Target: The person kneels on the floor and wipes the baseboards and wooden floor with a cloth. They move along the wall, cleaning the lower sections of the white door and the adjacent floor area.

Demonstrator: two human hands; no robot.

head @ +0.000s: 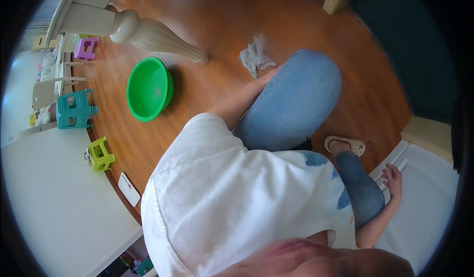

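Note:
My left arm reaches down past my bent left knee to the wooden floor [207,88]. The knee hides most of my left hand [271,75], so its grip cannot be made out. Just beyond that hand lies a crumpled light grey cloth [254,56], partly blurred, with its near edge close to the wrist. My right hand [393,182] hangs by my right knee with fingers loosely bent and apart, holding nothing. Left of my left arm, a green plastic basin [150,90] rests on the floor; no contents can be made out inside.
A turned cream table leg [163,36] stands behind the basin. Teal [74,109], yellow-green [100,154] and pink [86,48] plastic stools line the left. A flat white object [129,190] is near the wall. On my right is a white panelled surface [426,199].

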